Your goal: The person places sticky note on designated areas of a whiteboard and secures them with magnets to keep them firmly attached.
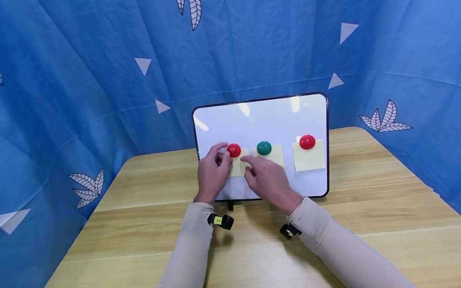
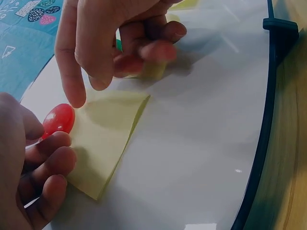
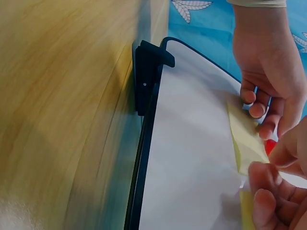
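Observation:
On a whiteboard (image 1: 259, 124), a red round magnet (image 1: 234, 150) sits at the top of the leftmost yellow sticky note (image 2: 108, 132). My left hand (image 1: 212, 174) pinches this magnet from its left side between thumb and fingers. Close by on the right is my right hand (image 1: 268, 180), its index finger stretched toward the same note and its other fingers bent, holding nothing. In the left wrist view the right fingertips come right beside the red magnet. The note's lower edge lifts slightly from the board. My right hand partly covers the middle sticky note (image 1: 276, 154).
A green magnet (image 1: 264, 148) is at the middle note. Farther right, another red magnet (image 1: 307, 142) is on a third sticky note (image 1: 309, 160). The black-framed board leans upright on a wooden table (image 1: 144, 192), with a black stand clip (image 3: 148, 72) at its edge. Behind hangs a blue curtain (image 1: 252, 52).

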Available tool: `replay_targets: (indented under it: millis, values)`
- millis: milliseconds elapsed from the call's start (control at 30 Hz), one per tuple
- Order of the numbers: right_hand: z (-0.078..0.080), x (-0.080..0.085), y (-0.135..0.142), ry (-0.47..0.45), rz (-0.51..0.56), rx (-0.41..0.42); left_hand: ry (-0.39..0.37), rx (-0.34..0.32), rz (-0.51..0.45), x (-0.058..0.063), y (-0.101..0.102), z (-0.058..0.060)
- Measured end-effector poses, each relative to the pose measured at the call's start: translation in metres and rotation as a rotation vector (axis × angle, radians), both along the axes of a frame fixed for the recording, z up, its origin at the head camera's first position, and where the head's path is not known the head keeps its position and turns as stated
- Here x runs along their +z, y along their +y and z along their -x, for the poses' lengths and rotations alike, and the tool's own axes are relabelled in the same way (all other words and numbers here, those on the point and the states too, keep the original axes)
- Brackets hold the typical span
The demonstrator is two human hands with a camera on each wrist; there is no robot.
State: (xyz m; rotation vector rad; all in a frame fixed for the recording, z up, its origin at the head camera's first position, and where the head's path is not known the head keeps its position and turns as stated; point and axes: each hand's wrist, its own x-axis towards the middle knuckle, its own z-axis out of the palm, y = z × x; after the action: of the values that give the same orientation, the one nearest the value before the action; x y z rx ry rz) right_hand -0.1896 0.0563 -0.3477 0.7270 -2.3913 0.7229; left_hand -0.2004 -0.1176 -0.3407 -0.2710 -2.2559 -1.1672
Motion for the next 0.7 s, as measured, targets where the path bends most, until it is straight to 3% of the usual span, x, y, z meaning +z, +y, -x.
replay_targets:
  millis: [700]
  values:
    - [-0.014,0.001,0.023,-0.106,0.118,0.048,0.013,0.053,0.095,-0.006,-0.005,-0.008]
